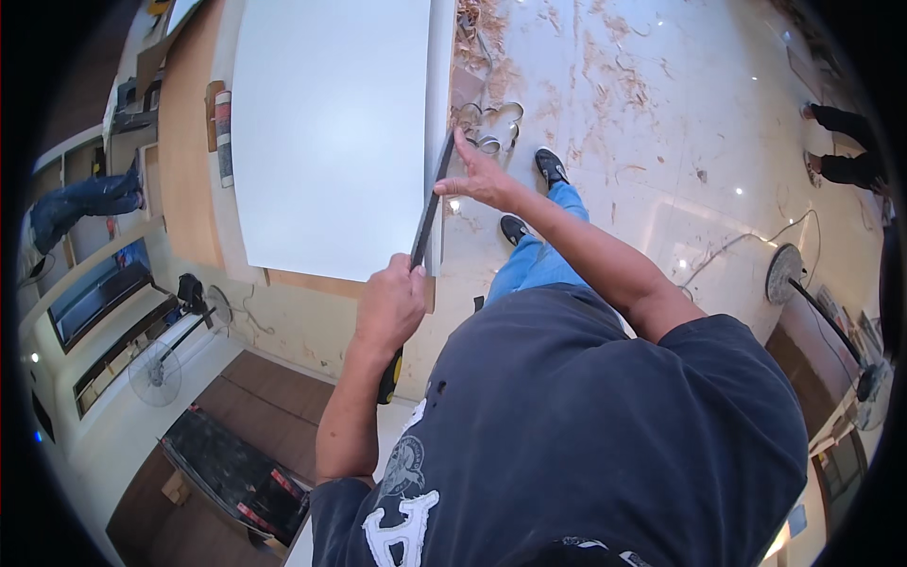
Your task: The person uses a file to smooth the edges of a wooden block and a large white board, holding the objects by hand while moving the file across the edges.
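My left hand (390, 305) is closed around a long, narrow dark file or rasp (432, 205), beside the right edge of a large white panel (326, 142). A black and yellow handle (391, 375) shows below this hand. Near the far end of the tool is my right hand (485, 181), its fingers stretched out and its thumb spread; thumb and fingertips appear to rest against the tool. The panel lies on a wooden board (188, 142). Whether the tool touches the panel's edge cannot be told.
Looped metallic strips (499, 124) and wood shavings (609, 99) lie beyond my right hand. A red and grey roll (224, 138) lies left of the panel. Pedestal fans (154, 372) stand around, with a cable (744, 244) on the floor. Other people (85, 198) stand at both sides.
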The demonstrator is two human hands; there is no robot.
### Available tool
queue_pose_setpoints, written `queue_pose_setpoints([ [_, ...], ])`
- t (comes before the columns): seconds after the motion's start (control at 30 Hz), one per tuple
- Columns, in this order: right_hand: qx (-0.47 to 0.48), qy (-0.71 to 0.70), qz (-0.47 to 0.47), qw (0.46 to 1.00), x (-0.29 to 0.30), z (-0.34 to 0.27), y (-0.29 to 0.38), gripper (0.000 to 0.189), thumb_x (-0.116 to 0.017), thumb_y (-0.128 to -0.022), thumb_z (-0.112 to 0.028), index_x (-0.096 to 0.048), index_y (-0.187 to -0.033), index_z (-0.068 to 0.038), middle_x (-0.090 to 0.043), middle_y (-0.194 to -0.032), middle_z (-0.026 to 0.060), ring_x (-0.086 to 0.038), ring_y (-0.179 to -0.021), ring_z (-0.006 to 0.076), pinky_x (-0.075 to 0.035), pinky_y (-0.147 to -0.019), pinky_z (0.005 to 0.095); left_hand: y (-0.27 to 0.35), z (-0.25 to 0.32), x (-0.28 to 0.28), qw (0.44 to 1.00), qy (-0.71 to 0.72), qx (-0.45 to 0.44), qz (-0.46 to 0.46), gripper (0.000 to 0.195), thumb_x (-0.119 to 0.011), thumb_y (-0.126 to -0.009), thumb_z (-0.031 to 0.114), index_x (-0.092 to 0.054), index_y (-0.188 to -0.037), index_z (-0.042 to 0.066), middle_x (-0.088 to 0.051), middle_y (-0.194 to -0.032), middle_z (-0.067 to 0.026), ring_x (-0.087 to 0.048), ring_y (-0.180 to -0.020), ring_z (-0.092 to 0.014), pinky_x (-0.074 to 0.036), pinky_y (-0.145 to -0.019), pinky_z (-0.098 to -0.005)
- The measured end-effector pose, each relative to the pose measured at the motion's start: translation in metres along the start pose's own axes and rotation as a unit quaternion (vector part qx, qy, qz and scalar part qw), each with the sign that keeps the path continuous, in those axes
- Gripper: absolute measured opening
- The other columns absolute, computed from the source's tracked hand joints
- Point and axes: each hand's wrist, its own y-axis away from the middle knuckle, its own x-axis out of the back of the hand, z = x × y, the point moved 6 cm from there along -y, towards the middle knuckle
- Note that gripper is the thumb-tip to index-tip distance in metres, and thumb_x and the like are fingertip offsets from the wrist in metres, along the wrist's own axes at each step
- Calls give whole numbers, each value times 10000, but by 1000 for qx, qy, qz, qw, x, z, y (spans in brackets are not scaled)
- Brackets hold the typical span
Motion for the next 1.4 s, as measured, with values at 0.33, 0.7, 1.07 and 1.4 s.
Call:
queue_pose_setpoints([
  [0.33, -73, -14, -24, 997, 38, 48, -48, 1546, -822, -555, -714, 60, -1449, 188, -279, -1488, 346, -313, -1412, 377, -286, -1147, 346, -101, 26, -17, 994, -85, -9, -64, 256, -465, -962, 214, -549, -901, -19, -615, -696, -233, -618, -613, -395, -505, -611, -472],
  [0.7, 27, 117, 88, 989, 129, -32, -146, 1541, -797, -528, -754, -1, -1450, 190, -81, -1529, 403, -123, -1469, 422, -158, -1205, 371, -153, 110, 95, 991, 70, 72, -92, 251, -458, -967, 181, -494, -839, -32, -520, -570, -139, -577, -424, -280, -497, -473, -394],
  [1.07, -9, 51, 18, 999, 99, 76, -118, 1534, -842, -507, -700, -7, -1486, 135, -62, -1579, 313, -51, -1493, 364, -90, -1218, 378, -169, 81, 15, 984, -113, 33, -133, 265, -459, -936, 222, -587, -862, 2, -655, -831, -248, -646, -796, -430, -518, -736, -508],
  [1.4, -45, 49, 49, 997, 82, -16, -98, 1520, -815, -537, -720, -6, -1462, 175, -54, -1553, 367, -74, -1481, 412, -122, -1217, 390, -124, 84, 76, 992, -62, 35, -100, 242, -465, -977, 183, -529, -900, -37, -541, -584, -114, -587, -448, -233, -485, -423, -365],
])
